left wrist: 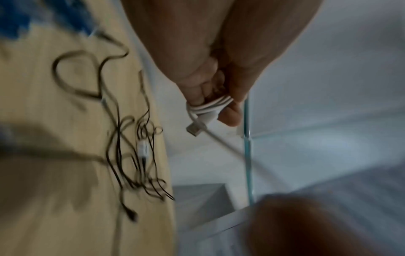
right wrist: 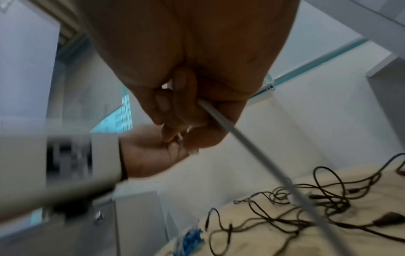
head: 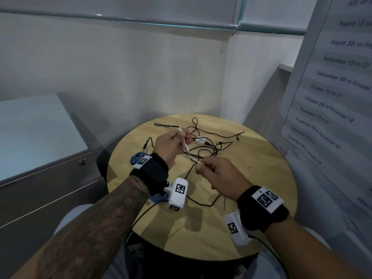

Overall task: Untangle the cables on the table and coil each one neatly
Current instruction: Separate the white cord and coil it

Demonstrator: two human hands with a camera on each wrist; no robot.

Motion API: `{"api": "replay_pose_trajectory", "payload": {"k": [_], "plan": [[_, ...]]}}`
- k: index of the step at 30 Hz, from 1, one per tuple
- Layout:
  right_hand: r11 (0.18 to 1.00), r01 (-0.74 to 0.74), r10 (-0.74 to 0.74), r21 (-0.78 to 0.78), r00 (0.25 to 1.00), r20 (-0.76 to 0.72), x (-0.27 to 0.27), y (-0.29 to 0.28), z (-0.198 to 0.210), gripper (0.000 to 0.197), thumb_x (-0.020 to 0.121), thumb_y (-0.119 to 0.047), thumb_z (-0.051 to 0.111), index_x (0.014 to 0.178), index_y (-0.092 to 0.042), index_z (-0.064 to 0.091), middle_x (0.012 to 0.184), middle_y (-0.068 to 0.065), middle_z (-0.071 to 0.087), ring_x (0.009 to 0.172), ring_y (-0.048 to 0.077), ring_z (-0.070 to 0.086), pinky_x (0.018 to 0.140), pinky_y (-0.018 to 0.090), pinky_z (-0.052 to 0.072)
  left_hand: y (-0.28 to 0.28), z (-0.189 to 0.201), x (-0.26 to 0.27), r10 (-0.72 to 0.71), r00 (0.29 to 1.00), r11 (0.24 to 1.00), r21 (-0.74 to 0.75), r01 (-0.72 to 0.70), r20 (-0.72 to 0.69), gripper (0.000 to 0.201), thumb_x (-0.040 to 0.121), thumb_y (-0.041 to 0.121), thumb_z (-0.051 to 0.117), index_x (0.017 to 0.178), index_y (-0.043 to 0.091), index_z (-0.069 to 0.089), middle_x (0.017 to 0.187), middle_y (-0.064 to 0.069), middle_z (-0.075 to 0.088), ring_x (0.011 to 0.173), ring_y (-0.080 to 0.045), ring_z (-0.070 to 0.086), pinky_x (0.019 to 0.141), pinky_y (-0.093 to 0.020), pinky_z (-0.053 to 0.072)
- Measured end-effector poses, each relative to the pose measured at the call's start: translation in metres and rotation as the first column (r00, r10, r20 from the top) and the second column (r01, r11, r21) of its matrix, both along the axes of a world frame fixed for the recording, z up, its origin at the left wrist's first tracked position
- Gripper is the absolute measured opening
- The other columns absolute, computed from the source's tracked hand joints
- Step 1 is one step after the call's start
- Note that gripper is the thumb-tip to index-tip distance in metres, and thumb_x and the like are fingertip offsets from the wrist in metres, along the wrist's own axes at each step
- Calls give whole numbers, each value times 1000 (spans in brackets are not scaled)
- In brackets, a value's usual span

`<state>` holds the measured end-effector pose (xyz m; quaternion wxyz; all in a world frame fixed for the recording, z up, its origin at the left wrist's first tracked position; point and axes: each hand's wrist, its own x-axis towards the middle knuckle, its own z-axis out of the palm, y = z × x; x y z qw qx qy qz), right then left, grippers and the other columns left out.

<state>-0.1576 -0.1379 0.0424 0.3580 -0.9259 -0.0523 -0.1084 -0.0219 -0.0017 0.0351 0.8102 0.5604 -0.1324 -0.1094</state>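
Observation:
My left hand (head: pixel 174 142) is raised over the round wooden table (head: pixel 261 178) and grips a bundle of white cable (head: pixel 184 146) loops; in the left wrist view the white cable (left wrist: pixel 206 107) is wound round the fingers with its USB plug (left wrist: pixel 194 129) sticking out. My right hand (head: pixel 209 168) pinches the free end of the same white cable (right wrist: pixel 221 121), stretched between both hands. Several thin black cables (head: pixel 209 143) lie tangled on the far half of the table, with a small white adapter (head: pixel 201 140) among them. A blue cable coil (head: pixel 137 157) lies at the left edge.
A grey cabinet (head: pixel 40 158) with a lock stands left of the table. White walls close the corner behind, and a printed paper sheet (head: pixel 332 87) hangs at right. A black cable (head: pixel 203 202) runs across the near table between my wrists.

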Motion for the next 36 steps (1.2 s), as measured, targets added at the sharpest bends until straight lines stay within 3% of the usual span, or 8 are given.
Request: {"api": "replay_pose_trajectory", "payload": {"k": [3,7,13,18,21,25,28,36], "plan": [[999,36,-39,17,988,148,5,-7,18,29,100,-31,58,72,-25,61,65,-1,57,61,16,51,62,38,45,7,-1,-13,-161,954,919,391,51,254,25,101,14,51,88,8,72,74,2,68,68,-10,61,70,-27,51],[988,155,-147,-11,954,261,24,-29,27,18,97,-28,61,81,-27,67,69,-9,63,67,11,58,65,34,49,5,9,-41,-415,902,843,422,333,117,33,105,17,39,93,6,68,77,-8,63,70,-18,57,71,-30,47],[981,115,-139,153,978,155,36,-30,1,22,104,-31,52,95,-26,72,80,-11,69,77,2,62,74,28,49,5,28,-42,-494,869,870,-21,493,-39,30,104,8,33,102,-4,61,76,-8,53,66,-16,51,75,-31,49],[997,49,-44,51,995,-95,19,-12,-24,28,106,-33,47,105,-21,71,62,-11,52,58,3,47,63,29,40,6,15,-12,-285,944,927,-298,228,-165,25,103,14,42,111,-3,59,86,-8,63,77,-16,66,96,-39,49],[998,-39,31,-41,982,-184,5,-3,-22,33,105,-38,47,97,-16,70,63,-8,51,55,2,44,61,29,39,6,0,-3,-121,965,954,-295,48,-234,24,103,13,43,112,-3,59,90,-9,64,78,-16,66,86,-32,55],[990,-117,105,-76,985,-138,-7,3,-12,31,104,-33,52,82,-13,63,60,-5,44,53,7,40,56,30,35,6,-13,-15,26,999,990,135,-32,47,24,101,12,50,90,3,70,89,-11,69,81,-19,66,74,-30,57],[994,-105,103,-39,994,-35,-9,0,-1,28,102,-31,54,79,-17,61,63,-1,55,57,15,50,58,35,45,5,-21,-33,-215,928,840,542,16,305,30,101,14,50,79,4,69,86,-7,72,77,-15,63,70,-31,52],[989,149,-146,-2,976,163,21,-46,-23,14,99,-29,62,100,-24,75,87,-13,64,85,12,60,80,42,52,0,-26,-49,-485,874,800,409,439,10,33,105,21,39,88,3,60,67,-4,46,62,-15,44,67,-26,41]]}}
